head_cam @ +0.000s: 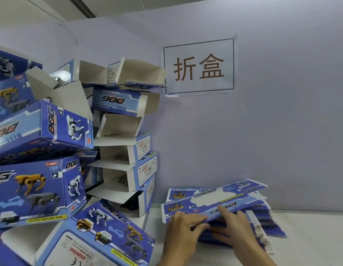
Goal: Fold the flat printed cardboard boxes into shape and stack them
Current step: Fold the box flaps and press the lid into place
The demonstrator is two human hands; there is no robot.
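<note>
A fresh flat box (211, 208) is being lifted off the flat stack (262, 225) at the desk's (310, 246) far edge, pinched by left hand (183, 225) and right hand (235, 222). Opening it into shape likely follows, then stacking on the folded boxes (126, 150) left.

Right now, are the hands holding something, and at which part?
Both hands, left and right, grip the top flat box of the flat pile at its near long edge, lifting that edge.

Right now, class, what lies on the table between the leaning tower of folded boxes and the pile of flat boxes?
Head view: only bare white table separates the tower from the flat pile.
</note>
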